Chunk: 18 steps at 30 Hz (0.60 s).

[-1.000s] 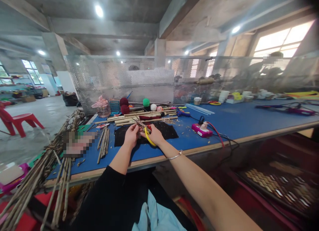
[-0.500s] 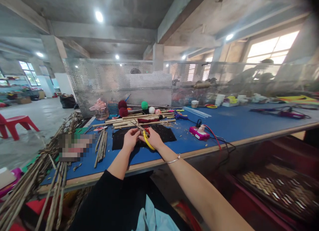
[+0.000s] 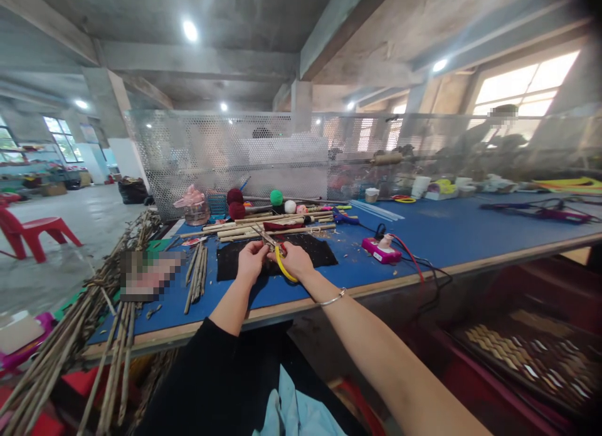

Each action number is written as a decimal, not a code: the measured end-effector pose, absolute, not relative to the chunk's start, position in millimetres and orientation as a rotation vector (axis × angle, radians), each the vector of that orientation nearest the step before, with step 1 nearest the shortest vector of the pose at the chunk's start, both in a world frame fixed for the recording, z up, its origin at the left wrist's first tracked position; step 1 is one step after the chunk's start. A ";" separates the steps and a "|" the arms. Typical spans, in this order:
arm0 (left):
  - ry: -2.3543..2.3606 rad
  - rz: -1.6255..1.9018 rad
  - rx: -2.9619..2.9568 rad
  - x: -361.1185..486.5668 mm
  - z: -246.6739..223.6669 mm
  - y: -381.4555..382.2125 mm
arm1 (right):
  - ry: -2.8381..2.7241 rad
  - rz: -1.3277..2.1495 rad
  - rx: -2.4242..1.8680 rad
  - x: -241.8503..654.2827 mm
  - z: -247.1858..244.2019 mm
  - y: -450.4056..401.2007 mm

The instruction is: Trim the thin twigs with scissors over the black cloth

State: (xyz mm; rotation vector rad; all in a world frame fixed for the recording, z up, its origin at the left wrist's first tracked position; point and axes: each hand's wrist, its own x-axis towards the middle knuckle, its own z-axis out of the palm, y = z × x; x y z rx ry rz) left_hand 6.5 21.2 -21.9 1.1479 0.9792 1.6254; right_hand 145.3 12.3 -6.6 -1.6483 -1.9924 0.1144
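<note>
My right hand [image 3: 297, 264] grips a pair of scissors [image 3: 285, 270] with yellow handles, the metal blades pointing up and to the left. Close beside it, my left hand [image 3: 253, 260] has its fingers pinched together near the blades; whatever is between them is too small to name. Both hands are above a black cloth [image 3: 320, 251] on the blue table [image 3: 437, 235]. Just beyond them lie pale wooden sticks [image 3: 235, 233] and a dark red piece of material [image 3: 282, 226]. Left of the cloth is a short bundle of thin sticks [image 3: 196, 279].
Long twigs [image 3: 101, 285] overhang the table's left end. Yarn balls, among them a green one [image 3: 276, 198], sit at the back by a perforated screen [image 3: 221, 147]. A blue glue gun [image 3: 345, 218] and a pink power strip [image 3: 382, 250] with cables lie to the right. A red chair [image 3: 37, 232] stands left.
The whole view has shifted slightly, so things appear a little further right. My hands stay close together over the black cloth, with the scissors still in my right hand.
</note>
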 end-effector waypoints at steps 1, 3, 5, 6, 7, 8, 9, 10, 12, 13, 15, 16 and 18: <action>0.994 1.622 1.150 6.4 -21.7 21.0 | -1.988 0.118 -1.662 145.4 -6.7 12.3; 1.019 1.614 1.158 6.1 -21.3 20.4 | -1.981 0.126 -1.685 145.8 -6.8 12.2; 1.029 1.607 1.165 5.6 -21.0 20.0 | -1.972 0.126 -1.697 146.3 -6.8 12.1; 1.030 1.603 1.166 5.2 -20.8 19.9 | -1.972 0.125 -1.699 146.5 -6.8 12.1; 1.030 1.596 1.163 4.9 -20.6 19.9 | -1.972 0.125 -1.701 146.7 -6.8 12.2; 1.030 1.590 1.154 4.5 -20.3 19.9 | -1.973 0.127 -1.704 146.9 -6.7 12.4; 1.027 1.583 1.143 4.1 -20.1 20.0 | -1.975 0.130 -1.706 146.9 -6.6 12.5; 1.022 1.577 1.134 3.7 -19.8 20.1 | -1.978 0.134 -1.709 146.9 -6.5 12.6; 1.011 1.569 1.121 2.8 -19.5 20.4 | -1.981 0.135 -1.716 146.6 -5.9 12.4; 1.012 1.567 1.125 2.3 -19.6 20.6 | -1.982 0.127 -1.719 146.4 -5.6 11.9; 1.028 1.561 1.168 1.6 -20.0 20.7 | -1.977 0.087 -1.726 146.2 -4.7 10.7; 1.042 1.554 1.205 1.4 -20.2 20.6 | -1.973 0.064 -1.724 146.1 -4.4 10.0; 1.066 1.540 1.272 1.3 -20.1 19.7 | -1.971 0.031 -1.708 146.2 -4.1 9.2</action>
